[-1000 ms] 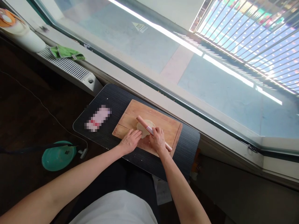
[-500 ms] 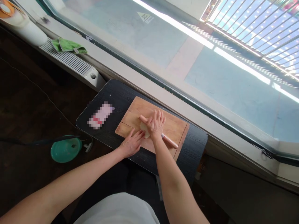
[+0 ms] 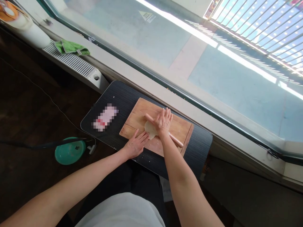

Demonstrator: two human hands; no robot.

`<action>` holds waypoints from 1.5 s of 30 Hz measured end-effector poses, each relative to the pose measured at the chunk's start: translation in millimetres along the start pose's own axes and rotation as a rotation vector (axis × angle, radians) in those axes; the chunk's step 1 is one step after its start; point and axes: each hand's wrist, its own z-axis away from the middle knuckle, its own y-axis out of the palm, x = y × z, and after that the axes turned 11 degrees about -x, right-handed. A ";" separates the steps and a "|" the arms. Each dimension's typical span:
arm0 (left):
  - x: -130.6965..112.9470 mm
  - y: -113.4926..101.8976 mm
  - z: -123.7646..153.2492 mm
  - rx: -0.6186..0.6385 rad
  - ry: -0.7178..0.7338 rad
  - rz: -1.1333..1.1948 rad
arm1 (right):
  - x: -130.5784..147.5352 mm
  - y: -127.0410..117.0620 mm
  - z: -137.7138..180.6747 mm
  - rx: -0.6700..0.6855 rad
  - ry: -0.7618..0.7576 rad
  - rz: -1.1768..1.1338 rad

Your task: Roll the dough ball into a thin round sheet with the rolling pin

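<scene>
Dough, a pale flattened round, was seen lying on the wooden board, near its middle and a little toward the near-left edge. A rolling pin was laid across the dough's far side. It slanted over the board from the far-left part to the near-right corner, where one end was left showing past the forearm. The right hand was pressed flat on top of the pin above the board's middle, with the fingers stretched out straight (nothing was gripped; the palm was merely borne down on the pin). The left hand was spread open at the board's near edge, palm down. Its fingertips were set against the near-left rim of the dough, and nothing was closed in it. The board was carried by a black ribbed tabletop, which was seen to reach out beyond the board on every side. Just left of the board, on that same top, a pink and white packet was laid, its face blurred out. Farther left of the board and lower down, a teal dish was seen on the dark floor, with a dark cable running up to it. Well beyond the board's far-left corner, a green cloth was draped on a white vent grille.
</scene>
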 end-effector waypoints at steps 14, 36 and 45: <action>1.0 1.0 -0.9 -0.002 -0.001 0.004 | 2.9 2.2 5.9 0.042 -0.103 -0.049; 1.6 0.5 -0.7 0.030 0.011 -0.025 | 1.2 4.5 -0.1 0.056 -0.207 -0.029; 1.7 -0.3 -1.8 0.028 0.018 -0.016 | 0.6 2.1 -8.1 0.063 -0.133 -0.020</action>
